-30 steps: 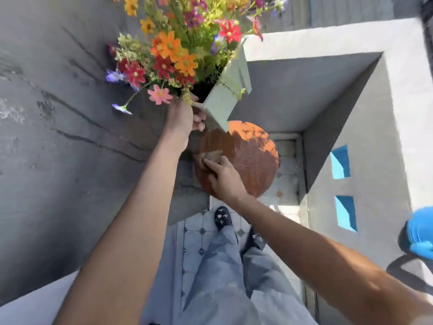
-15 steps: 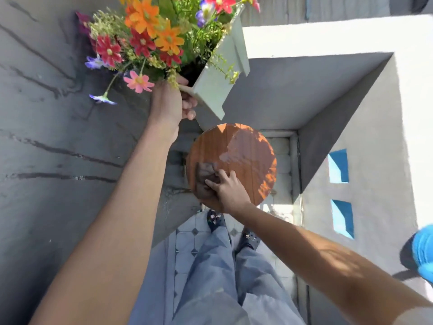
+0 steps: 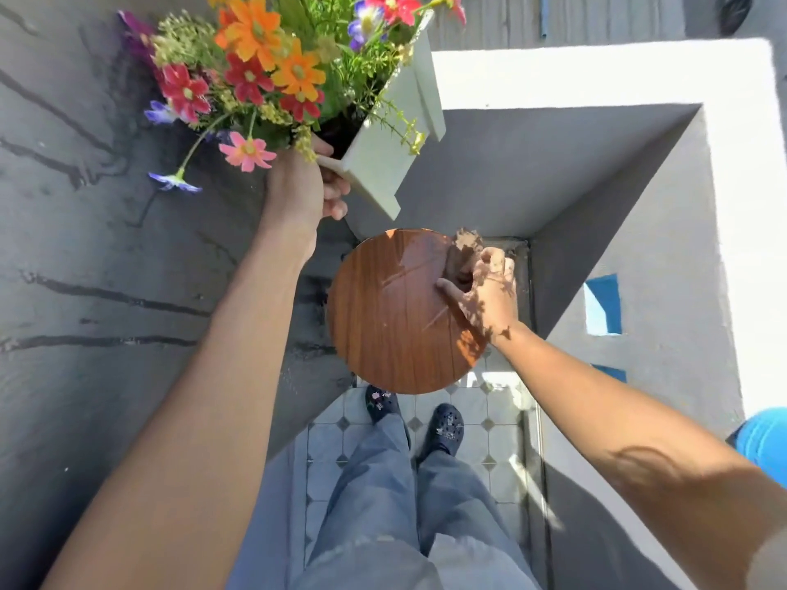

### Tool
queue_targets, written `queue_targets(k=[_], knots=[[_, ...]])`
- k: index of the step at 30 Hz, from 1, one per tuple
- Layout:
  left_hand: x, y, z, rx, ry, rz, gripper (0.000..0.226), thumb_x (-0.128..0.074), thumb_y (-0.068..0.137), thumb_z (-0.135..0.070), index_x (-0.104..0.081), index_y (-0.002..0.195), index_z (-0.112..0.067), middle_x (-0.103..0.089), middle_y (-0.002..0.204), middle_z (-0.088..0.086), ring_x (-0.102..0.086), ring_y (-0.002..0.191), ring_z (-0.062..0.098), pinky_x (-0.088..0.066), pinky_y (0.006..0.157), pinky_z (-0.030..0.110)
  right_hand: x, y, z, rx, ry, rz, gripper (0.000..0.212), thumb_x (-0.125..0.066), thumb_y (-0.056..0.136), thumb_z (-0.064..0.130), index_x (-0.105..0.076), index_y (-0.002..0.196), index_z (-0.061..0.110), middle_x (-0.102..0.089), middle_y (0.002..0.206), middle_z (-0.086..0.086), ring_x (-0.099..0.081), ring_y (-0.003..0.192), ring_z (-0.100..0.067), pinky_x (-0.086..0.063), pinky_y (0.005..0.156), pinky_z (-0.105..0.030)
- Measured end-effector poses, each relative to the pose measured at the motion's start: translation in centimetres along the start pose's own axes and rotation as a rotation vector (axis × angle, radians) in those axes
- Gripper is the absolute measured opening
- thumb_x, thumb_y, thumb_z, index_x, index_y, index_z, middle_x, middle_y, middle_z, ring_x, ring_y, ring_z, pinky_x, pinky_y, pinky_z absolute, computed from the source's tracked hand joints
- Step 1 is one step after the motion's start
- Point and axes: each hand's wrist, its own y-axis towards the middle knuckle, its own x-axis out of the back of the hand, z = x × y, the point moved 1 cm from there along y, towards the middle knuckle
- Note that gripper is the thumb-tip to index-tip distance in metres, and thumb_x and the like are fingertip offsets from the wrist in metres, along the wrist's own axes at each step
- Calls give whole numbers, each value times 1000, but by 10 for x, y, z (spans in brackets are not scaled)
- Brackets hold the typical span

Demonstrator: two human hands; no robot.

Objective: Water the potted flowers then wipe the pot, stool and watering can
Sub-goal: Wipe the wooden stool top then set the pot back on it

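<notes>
My left hand (image 3: 303, 190) grips the rim of a pale green square pot (image 3: 394, 134) and holds it tilted in the air above the stool. Colourful flowers (image 3: 259, 74) fill the pot. The round brown wooden stool (image 3: 396, 330) stands below, its top bare and streaked. My right hand (image 3: 485, 291) holds a brown cloth (image 3: 464, 253) against the stool's far right edge. No watering can shows clearly in this view.
A dark grey wall runs along the left. A white parapet wall (image 3: 639, 78) with blue openings (image 3: 602, 304) encloses the right and back. My legs and dark shoes (image 3: 445, 425) stand on patterned floor tiles just before the stool. A blue object (image 3: 766, 440) peeks in at right.
My right hand has swept the cloth from the stool's near left side across to its far right edge. The left hand still holds the pot raised.
</notes>
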Motion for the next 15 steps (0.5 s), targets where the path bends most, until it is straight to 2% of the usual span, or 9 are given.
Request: queue_targets(k=[1, 2, 4, 5, 6, 8, 10, 13, 15], knots=[[0, 0, -1, -1, 1, 2, 19, -37, 88, -7, -52, 76, -6, -47, 59, 11, -35, 39, 10, -26, 40, 23, -10, -5, -1, 14, -59, 77, 44, -44, 99, 50, -49, 121, 12, -43, 91, 7, -51, 114, -21, -47, 82, -10], [-1, 0, -2, -1, 2, 2, 18, -37, 88, -6, -52, 79, -6, -46, 60, 12, -35, 39, 11, -26, 40, 23, -16, -10, 1, 61, -33, 118, 44, -37, 103, 42, -47, 130, 9, -39, 88, 7, -49, 124, -25, -49, 83, -14], [-1, 1, -3, -3, 6, 0, 19, -37, 88, -6, -52, 76, -6, -46, 61, 12, -34, 40, 11, -25, 40, 23, -24, -18, 12, 132, -34, 186, 39, -46, 100, 32, -51, 131, 9, -43, 94, 1, -40, 135, -30, -38, 106, -35], [-1, 1, -4, -4, 9, -2, 19, -37, 88, -6, -51, 74, -7, -45, 61, 11, -34, 40, 11, -25, 40, 23, -27, -18, 20, 100, 7, 56, 35, -53, 97, 30, -54, 127, 12, -49, 104, -2, -41, 130, -31, -33, 106, -40], [-1, 2, -4, -4, 11, -4, 19, -37, 88, -6, -51, 75, -7, -45, 61, 11, -34, 41, 11, -25, 40, 23, -32, -22, 33, 161, 74, -13, 34, -57, 94, 28, -54, 126, 15, -51, 114, -5, -43, 122, -30, -33, 103, -41], [-2, 3, -3, 1, 7, -12, 14, -37, 88, -7, -49, 81, -8, -45, 61, 11, -34, 41, 11, -25, 40, 23, -46, -43, 65, 307, 177, 17, 41, -56, 96, 29, -50, 135, 17, -51, 120, -7, -45, 110, -27, -44, 95, -43], [-3, 6, -3, 6, 13, -24, 12, -36, 87, -7, -48, 87, -7, -46, 62, 10, -35, 40, 11, -26, 40, 23, -69, -67, 94, 526, 160, 85, 45, -59, 96, 27, -52, 137, 11, -54, 117, -12, -48, 101, -31, -51, 86, -46], [-2, 11, -4, 7, 33, -44, 15, -35, 87, -6, -48, 93, -6, -46, 63, 10, -36, 39, 11, -27, 41, 23, -92, -78, 117, 775, 60, 142, 50, -70, 87, 22, -57, 134, 9, -55, 114, -13, -51, 92, -31, -52, 76, -41], [-2, 14, -6, 0, 46, -53, 15, -34, 87, -5, -48, 90, -5, -47, 64, 10, -37, 39, 11, -28, 41, 23, -90, -65, 124, 871, 39, 136, 48, -66, 90, 21, -55, 135, 9, -54, 116, -12, -51, 93, -30, -52, 76, -40]])
